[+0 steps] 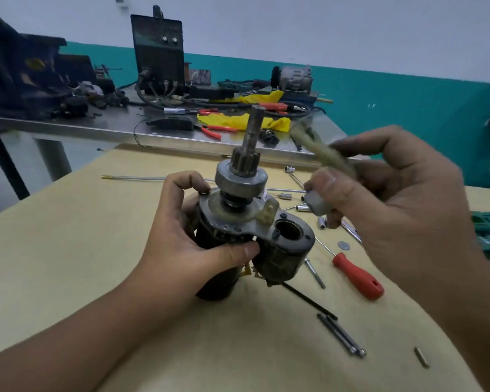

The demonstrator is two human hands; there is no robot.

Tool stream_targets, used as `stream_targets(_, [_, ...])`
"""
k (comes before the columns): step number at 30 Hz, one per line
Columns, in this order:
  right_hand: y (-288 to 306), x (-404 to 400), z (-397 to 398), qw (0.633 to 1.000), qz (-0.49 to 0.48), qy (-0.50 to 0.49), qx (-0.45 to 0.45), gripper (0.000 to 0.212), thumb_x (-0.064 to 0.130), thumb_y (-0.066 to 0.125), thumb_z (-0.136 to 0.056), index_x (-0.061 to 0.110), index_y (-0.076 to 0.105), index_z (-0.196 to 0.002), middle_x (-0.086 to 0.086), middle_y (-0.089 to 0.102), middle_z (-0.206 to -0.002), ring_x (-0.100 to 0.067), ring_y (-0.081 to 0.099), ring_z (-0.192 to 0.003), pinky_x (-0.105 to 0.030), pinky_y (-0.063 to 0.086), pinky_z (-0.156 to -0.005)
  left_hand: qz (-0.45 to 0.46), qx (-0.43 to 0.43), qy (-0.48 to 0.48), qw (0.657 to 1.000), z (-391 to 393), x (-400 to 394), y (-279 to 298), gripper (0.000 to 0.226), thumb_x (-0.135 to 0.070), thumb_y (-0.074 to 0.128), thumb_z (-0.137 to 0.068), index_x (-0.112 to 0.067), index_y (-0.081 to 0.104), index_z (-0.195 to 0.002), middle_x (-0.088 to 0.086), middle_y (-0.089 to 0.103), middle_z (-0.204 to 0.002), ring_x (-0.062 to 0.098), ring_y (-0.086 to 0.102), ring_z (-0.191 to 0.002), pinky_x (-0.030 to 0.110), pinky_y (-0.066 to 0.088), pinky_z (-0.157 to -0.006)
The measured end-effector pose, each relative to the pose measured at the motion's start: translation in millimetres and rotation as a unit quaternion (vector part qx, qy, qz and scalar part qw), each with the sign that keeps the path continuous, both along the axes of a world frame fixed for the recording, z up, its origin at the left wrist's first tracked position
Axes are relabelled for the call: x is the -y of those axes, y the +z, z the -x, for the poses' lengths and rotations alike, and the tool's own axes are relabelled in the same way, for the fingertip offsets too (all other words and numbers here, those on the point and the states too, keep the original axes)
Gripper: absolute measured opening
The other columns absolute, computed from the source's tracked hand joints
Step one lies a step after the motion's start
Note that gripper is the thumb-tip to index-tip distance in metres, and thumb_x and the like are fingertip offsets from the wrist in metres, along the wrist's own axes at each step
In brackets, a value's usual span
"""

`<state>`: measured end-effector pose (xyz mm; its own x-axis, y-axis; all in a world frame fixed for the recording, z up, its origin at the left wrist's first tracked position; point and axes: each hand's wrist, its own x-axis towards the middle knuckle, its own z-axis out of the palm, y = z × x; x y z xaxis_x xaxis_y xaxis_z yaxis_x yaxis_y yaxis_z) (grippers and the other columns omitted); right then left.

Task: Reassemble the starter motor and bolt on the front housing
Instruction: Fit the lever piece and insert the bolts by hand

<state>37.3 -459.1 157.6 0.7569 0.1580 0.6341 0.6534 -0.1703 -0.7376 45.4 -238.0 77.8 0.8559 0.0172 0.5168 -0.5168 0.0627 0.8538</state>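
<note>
While the left hand (pixel 198 244) grips the starter motor (pixel 238 236) upright, the right hand (pixel 379 188) pinches the plunger (pixel 318 203); next it probably drops into the open solenoid bore (pixel 290 229).

One camera sits on the person's head. It looks forward and down, very close to the yellow counter (pixel 68 250), with the wall far behind.

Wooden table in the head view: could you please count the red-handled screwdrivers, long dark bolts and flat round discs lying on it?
red-handled screwdriver: 1
long dark bolts: 2
flat round disc: 1
Total: 4
</note>
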Motion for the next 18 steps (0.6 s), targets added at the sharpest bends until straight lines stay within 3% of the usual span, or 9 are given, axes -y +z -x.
stream_targets(3, [-6, -11, -7, 0.997, 0.069, -0.008, -0.017, 0.032, 0.044, 0.079, -0.078, 0.026, 0.069, -0.102, 0.006, 0.078, -0.087, -0.017, 0.075, -0.074, -0.028, 0.06, -0.059, 0.017, -0.002, -0.007, 1.0, -1, -3, 0, 0.076, -0.017, 0.091, -0.06, -0.027, 0.04, -0.116, 0.01, 0.076, -0.112, 0.029, 0.076, -0.102, 0.033, 0.062, -0.08])
stream_targets(9, [-12, -17, -15, 0.999, 0.035, 0.001, 0.009, 0.029, 0.037, 0.079, -0.079, 0.027, 0.071, -0.105, 0.014, 0.078, -0.087, -0.008, 0.073, -0.068, -0.018, 0.056, -0.054, 0.035, -0.004, -0.019, 0.999, -4, -5, -1, 0.077, -0.013, 0.09, -0.062, -0.021, 0.038, -0.118, 0.011, 0.076, -0.113, 0.029, 0.076, -0.104, 0.032, 0.061, -0.083])
stream_targets(11, [-12, -19, -17, 0.999, 0.038, 0.006, 0.011, 0.033, 0.034, 0.079, -0.078, 0.028, 0.071, -0.109, 0.015, 0.078, -0.093, -0.007, 0.075, -0.077, -0.018, 0.058, -0.061, 0.049, -0.001, -0.021, 0.999, -7, -5, -2, 0.076, -0.011, 0.09, -0.061, -0.023, 0.039, -0.116, 0.01, 0.077, -0.112, 0.029, 0.076, -0.103, 0.032, 0.061, -0.082])
stream_targets(14, [-13, -21, -20, 0.995, 0.091, -0.001, 0.028, 0.04, 0.036, 0.084, -0.077, 0.03, 0.071, -0.116, 0.012, 0.078, -0.1, -0.01, 0.076, -0.092, -0.026, 0.062, -0.076, 0.066, 0.0, -0.02, 0.998, -7, -6, -3, 0.076, -0.012, 0.091, -0.059, -0.025, 0.041, -0.115, 0.011, 0.077, -0.111, 0.031, 0.077, -0.102, 0.035, 0.062, -0.082])
stream_targets(18, [-19, -21, -20, 0.993, 0.097, -0.039, 0.052, 0.037, 0.045, 0.077, -0.082, 0.034, 0.071, -0.117, 0.013, 0.076, -0.101, -0.013, 0.074, -0.095, -0.033, 0.063, -0.077, 0.073, -0.001, -0.02, 0.997, -8, -6, -4, 0.076, -0.011, 0.091, -0.059, -0.025, 0.042, -0.115, 0.01, 0.077, -0.111, 0.032, 0.077, -0.101, 0.036, 0.062, -0.082])
